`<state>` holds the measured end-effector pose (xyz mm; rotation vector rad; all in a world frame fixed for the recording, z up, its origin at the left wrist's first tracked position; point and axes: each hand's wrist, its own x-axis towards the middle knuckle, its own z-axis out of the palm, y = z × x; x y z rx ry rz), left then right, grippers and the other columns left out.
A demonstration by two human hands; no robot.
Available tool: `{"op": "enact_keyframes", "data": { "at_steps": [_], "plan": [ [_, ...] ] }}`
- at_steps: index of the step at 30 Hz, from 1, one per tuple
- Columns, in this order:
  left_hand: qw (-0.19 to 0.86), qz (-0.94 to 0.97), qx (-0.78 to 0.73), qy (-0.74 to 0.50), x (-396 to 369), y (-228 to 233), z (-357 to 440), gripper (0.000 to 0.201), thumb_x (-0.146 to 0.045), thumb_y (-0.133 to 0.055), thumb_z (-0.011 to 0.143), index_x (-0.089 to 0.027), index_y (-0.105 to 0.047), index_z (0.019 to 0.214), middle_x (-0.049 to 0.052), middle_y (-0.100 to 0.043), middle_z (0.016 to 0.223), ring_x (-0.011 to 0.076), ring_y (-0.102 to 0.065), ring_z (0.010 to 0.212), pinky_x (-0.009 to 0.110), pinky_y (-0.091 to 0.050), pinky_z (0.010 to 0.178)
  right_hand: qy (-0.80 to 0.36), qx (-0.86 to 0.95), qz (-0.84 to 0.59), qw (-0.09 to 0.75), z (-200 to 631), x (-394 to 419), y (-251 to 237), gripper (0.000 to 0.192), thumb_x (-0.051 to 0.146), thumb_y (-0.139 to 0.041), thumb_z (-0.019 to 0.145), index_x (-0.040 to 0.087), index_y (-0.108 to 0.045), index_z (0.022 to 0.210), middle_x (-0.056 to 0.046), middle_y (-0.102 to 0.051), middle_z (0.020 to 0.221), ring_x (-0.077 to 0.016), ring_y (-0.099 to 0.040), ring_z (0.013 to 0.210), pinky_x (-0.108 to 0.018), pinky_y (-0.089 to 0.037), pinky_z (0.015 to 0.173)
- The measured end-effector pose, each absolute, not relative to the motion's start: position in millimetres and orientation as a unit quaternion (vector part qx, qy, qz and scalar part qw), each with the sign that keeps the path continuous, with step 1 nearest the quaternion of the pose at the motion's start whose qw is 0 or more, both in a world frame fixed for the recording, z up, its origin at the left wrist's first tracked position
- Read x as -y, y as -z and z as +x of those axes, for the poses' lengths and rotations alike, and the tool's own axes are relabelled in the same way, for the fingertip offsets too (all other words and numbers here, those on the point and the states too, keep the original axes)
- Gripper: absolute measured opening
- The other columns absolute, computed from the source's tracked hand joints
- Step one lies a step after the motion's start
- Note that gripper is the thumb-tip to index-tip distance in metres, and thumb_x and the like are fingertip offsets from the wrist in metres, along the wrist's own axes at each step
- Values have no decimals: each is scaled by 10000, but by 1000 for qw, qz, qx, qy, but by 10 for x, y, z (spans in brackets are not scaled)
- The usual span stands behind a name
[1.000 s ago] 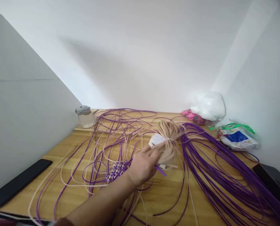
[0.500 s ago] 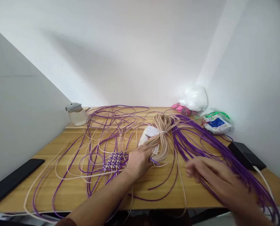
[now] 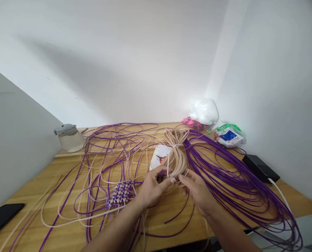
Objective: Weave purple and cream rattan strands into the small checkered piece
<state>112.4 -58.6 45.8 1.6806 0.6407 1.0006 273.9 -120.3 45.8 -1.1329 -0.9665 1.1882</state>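
A beige cord bundle (image 3: 177, 159), tied round its middle, lies at the centre of the wooden table. My left hand (image 3: 156, 185) has its fingers closed on the near loops of this bundle. My right hand (image 3: 196, 190) pinches the same near end from the other side, its fingertips close to my left thumb. A purple and beige knotted piece (image 3: 121, 192) lies left of my left hand, with long loose cords spreading from it. Partly under the bundle is a paper sheet (image 3: 158, 155) with a small red-handled tool (image 3: 160, 158) on it.
Long purple cords (image 3: 232, 175) sweep across the right side and over the table's front edge. A lidded jar (image 3: 70, 138) stands back left, and a black phone-like slab (image 3: 4, 218) lies front left. Plastic bags (image 3: 204, 112) and a black box (image 3: 261, 168) with a white cable line the right.
My right hand has come in from the right and now grips the beige bundle's near end beside my left hand. The camera view has shifted slightly to the right.
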Motion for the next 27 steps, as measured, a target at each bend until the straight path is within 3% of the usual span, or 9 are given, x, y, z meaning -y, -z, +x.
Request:
{"op": "enact_keyframes", "data": {
  "at_steps": [4,7,9,12,13,15,17,21,27],
  "plan": [
    [600,600,-271,-455,532,-265,1123,275,-404,-652,839,-131,-629,859,3,-570,677,110,-493,607,227,-400,603,-568,350,-431,607,2610,1166,-434,326,431,-701,802,202,-654,1029,-60,-639,987,-161,-546,842,-204,-406,554],
    [579,581,-299,-488,459,-149,1102,237,-352,-622,853,-140,-591,955,27,-604,792,110,-506,629,225,-416,595,-561,322,-444,620,2518,1096,-407,370,428,-773,731,197,-666,999,-57,-644,974,-160,-540,831,-210,-413,556],
    [492,594,-361,-524,393,-137,1046,403,-304,-647,816,-152,-524,1168,68,-617,993,110,-514,648,236,-436,596,-544,312,-462,627,2490,1027,-396,391,410,-824,667,186,-671,948,-54,-654,937,-158,-547,798,-222,-426,570],
    [271,634,-458,-561,296,-209,901,718,-266,-704,747,-161,-387,1382,136,-555,1224,165,-561,770,328,-492,716,-521,331,-465,634,2497,919,-414,413,409,-830,659,187,-663,964,-67,-671,967,-175,-576,811,-256,-459,626],
    [202,654,-467,-559,274,-242,850,696,-254,-708,744,-176,-423,1374,136,-553,1250,204,-577,873,378,-489,806,-510,349,-466,634,2507,884,-435,413,409,-819,677,189,-656,985,-72,-673,976,-179,-583,813,-261,-461,629],
    [135,705,-438,-542,252,-299,776,436,-231,-672,790,-222,-597,1219,97,-622,1182,249,-571,1020,426,-447,926,-488,395,-465,624,2527,809,-504,391,402,-786,725,190,-639,1019,-70,-674,951,-168,-583,778,-257,-456,614],
    [190,737,-386,-521,252,-336,755,182,-241,-623,849,-233,-701,1013,70,-688,1049,238,-599,1001,381,-465,898,-478,448,-458,601,2534,717,-616,374,380,-750,768,199,-614,1065,-57,-675,931,-155,-584,750,-247,-454,602],
    [422,725,-318,-441,233,-390,788,235,-321,-623,865,-222,-724,1053,58,-727,973,218,-643,873,287,-489,759,-475,554,-443,521,2457,471,-918,307,307,-700,794,206,-577,1058,-25,-677,873,-156,-615,759,-242,-476,629],
    [395,721,-348,-450,82,-421,664,147,-362,-685,817,-238,-764,826,14,-720,833,201,-612,829,293,-422,804,-499,584,-472,433,2153,131,-1113,203,291,-666,778,181,-596,933,17,-630,721,-78,-515,500,-190,-395,452]
  ]
}}
